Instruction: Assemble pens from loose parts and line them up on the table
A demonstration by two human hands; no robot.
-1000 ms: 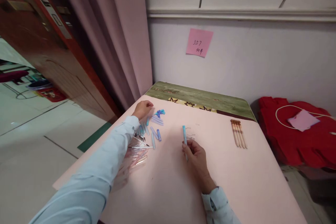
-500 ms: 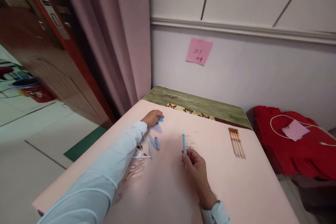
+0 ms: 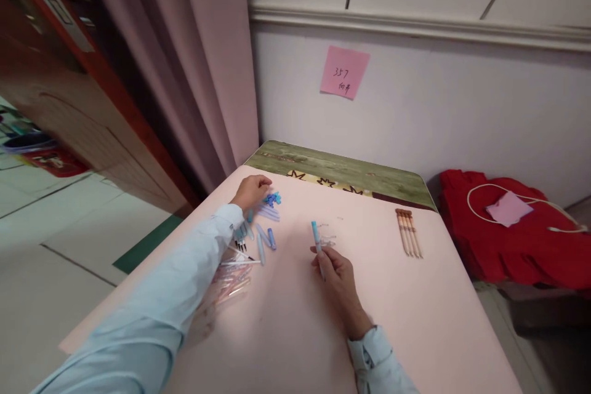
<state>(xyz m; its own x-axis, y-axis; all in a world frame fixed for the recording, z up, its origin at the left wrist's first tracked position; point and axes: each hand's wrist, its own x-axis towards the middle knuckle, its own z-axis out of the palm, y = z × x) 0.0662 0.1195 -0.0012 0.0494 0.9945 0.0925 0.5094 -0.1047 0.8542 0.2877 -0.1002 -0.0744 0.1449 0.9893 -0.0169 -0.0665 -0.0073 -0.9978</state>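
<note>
My right hand (image 3: 339, 274) is closed around a light-blue pen part (image 3: 316, 234), a slim tube held upright over the middle of the table. My left hand (image 3: 252, 191) is at the far left, fingers loosely bent and slightly apart, with nothing visible in them. Right beside its fingertips lies a cluster of small blue pieces (image 3: 272, 199). Pale lilac-blue sticks (image 3: 268, 213) lie just below that cluster. Nearer me are blue tubes (image 3: 271, 239), black-tipped pieces (image 3: 241, 246) and a heap of clear pinkish tubes (image 3: 233, 283), partly hidden by my left sleeve.
Several finished pens with brown tops (image 3: 409, 234) lie in a row at the right. Small clear pieces (image 3: 327, 239) lie behind my right hand. A pink note (image 3: 345, 72) is on the wall. Red cloth (image 3: 462, 246) with a white cable sits beyond the table's right edge.
My left hand has drawn back from the blue cluster, which now shows more fully. My right hand still holds the light-blue pen part. The view has tipped slightly downward.
</note>
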